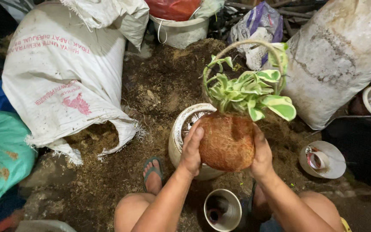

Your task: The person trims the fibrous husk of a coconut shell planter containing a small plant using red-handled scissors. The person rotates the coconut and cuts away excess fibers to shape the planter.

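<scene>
A large white woven sack [65, 77] is seen lying open on the soil-strewn ground [159, 86]. A cream pot [181, 133] is stood behind the brown fibre ball [227, 141], which is held up above the knees and topped by a variegated green plant [250, 92]. The ball is clasped between the left hand [191, 150] and right hand [262, 154], palms pressed flat against its sides.

A single head-worn camera looks steeply down from above the squatting person's knees, close over both forearms, facing forward across the soil-strewn ground [151, 94] toward the white sacks [61, 73] at the frame's top.
</scene>
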